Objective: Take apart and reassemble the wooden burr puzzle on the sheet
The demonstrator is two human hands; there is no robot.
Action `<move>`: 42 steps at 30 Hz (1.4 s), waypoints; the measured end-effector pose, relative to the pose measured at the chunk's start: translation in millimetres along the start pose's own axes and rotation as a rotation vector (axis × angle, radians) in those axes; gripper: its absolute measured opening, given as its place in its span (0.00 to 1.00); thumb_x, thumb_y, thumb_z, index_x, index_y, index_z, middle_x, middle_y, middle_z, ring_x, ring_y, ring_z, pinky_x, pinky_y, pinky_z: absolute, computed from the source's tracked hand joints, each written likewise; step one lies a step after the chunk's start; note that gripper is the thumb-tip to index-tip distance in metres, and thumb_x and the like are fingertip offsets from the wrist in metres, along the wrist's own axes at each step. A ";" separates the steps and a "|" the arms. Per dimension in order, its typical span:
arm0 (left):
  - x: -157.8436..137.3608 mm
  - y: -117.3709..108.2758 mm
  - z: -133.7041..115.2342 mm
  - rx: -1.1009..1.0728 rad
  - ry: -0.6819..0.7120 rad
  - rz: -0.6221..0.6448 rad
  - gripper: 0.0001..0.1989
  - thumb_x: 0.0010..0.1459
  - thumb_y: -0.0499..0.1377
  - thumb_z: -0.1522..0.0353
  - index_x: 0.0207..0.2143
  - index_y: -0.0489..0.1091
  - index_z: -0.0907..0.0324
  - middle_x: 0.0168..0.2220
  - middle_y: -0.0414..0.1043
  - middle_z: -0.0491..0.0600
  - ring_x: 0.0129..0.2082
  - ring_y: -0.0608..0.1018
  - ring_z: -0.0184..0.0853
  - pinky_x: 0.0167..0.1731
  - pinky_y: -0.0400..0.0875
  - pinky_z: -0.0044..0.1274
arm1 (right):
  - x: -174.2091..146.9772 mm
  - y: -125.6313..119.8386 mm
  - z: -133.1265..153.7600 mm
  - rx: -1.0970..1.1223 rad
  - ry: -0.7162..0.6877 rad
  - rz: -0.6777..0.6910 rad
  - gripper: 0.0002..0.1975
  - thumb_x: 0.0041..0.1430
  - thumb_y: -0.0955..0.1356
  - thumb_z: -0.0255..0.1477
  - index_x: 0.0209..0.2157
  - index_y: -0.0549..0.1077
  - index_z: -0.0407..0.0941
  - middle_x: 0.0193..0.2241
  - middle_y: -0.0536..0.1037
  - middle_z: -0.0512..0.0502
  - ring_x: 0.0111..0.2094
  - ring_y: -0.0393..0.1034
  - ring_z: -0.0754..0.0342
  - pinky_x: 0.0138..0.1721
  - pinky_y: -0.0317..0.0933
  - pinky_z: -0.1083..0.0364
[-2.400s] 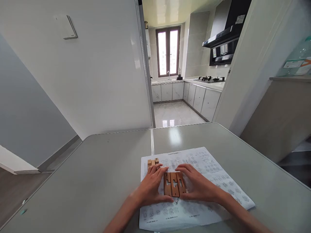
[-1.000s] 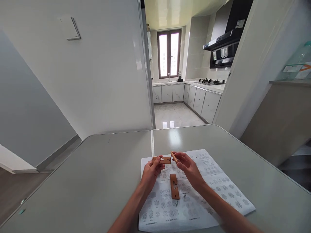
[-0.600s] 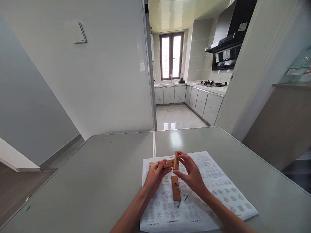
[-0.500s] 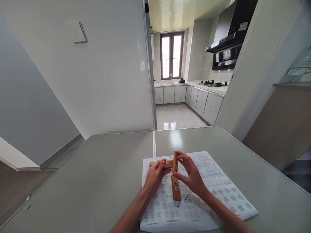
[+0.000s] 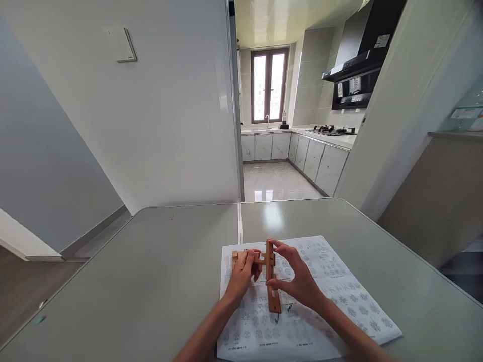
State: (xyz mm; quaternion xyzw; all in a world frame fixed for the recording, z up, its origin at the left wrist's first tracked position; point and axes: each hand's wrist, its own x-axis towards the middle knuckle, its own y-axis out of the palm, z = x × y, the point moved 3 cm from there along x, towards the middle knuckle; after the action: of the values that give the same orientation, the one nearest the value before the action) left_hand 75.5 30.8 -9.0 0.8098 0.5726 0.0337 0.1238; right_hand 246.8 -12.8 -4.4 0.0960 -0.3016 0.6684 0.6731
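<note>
My left hand (image 5: 240, 276) is closed around a notched wooden puzzle piece (image 5: 261, 259), which points right across the sheet. A light wooden block end (image 5: 235, 255) shows left of these fingers; I cannot tell whether it belongs to the same piece. Between thumb and fingertips, my right hand (image 5: 300, 276) pinches a second notched wooden puzzle piece (image 5: 269, 261), set crosswise at the first one's right end. A third notched wooden piece (image 5: 274, 302) lies on the printed paper sheet (image 5: 324, 329) just below, partly covered by the second piece and the right thumb.
The sheet, printed with rows of small diagrams, rests on a grey table (image 5: 151, 281) with a pale seam. Beyond the far edge, a doorway leads to a kitchen with cabinets (image 5: 313, 156) and a gas stove (image 5: 332, 130). A white wall (image 5: 181, 125) stands behind the table's left half.
The crosswise piece has shifted slightly left and down, and its face has turned. My right thumb has slid lower along it. A notch of the left-hand piece now shows beside it.
</note>
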 end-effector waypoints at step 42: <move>-9.0 4.2 10.3 0.250 0.089 -0.016 0.25 0.65 0.53 0.43 0.39 0.69 0.56 0.38 0.72 0.49 0.40 0.72 0.39 0.41 0.68 0.27 | -1.5 14.3 -9.0 0.095 0.128 0.086 0.37 0.50 0.80 0.28 0.56 0.61 0.57 0.66 0.66 0.44 0.64 0.65 0.42 0.63 0.63 0.39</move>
State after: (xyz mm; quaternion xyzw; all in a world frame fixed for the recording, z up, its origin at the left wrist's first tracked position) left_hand 78.3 19.4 -17.3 0.8120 0.5836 -0.0032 -0.0034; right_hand 235.8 -8.0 -16.3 0.0721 -0.2297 0.7149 0.6565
